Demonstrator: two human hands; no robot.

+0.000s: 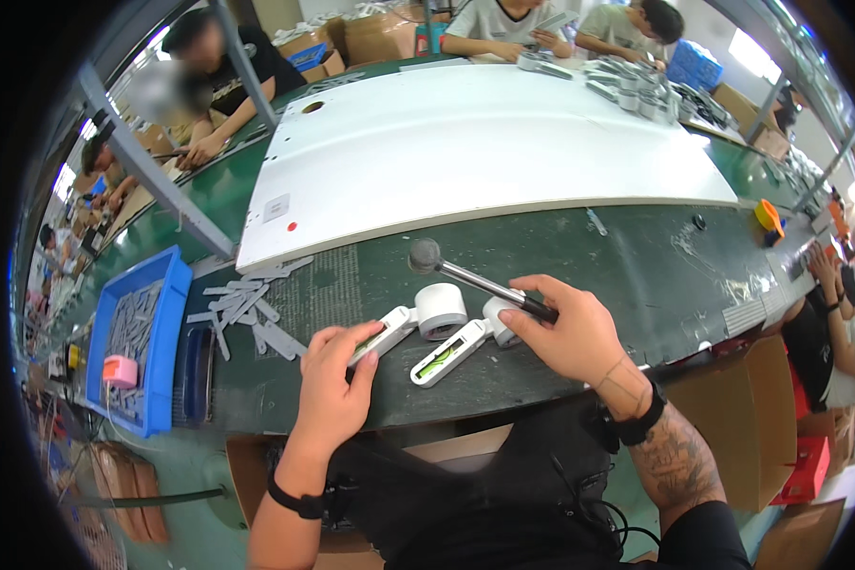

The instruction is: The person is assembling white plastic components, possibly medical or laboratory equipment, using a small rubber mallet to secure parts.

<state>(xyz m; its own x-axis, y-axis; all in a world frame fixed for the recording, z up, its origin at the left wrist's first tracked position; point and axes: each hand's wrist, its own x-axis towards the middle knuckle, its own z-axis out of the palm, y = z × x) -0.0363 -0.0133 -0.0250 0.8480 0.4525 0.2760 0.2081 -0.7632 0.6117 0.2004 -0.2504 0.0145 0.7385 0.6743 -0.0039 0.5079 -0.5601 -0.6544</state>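
Note:
My right hand (pixel 579 337) grips a small mallet (pixel 475 282) by its dark handle end; the round grey head points to the left. Beneath that hand lies a white handheld device (pixel 451 353) with a round head and a slot in its handle showing green parts. My left hand (pixel 332 385) has thumb and fingers closed about the handle of a second white device (pixel 441 306), whose cylindrical head rests on the dark green bench. The right fingers partly hide the first device's head.
Loose grey strips (pixel 247 304) lie at left beside a blue bin (pixel 176 351) holding many more. A large white board (pixel 465 142) spans the bench's far side. Orange tape (pixel 768 217) sits far right. Co-workers sit across; a metal post (pixel 161 180) rises at left.

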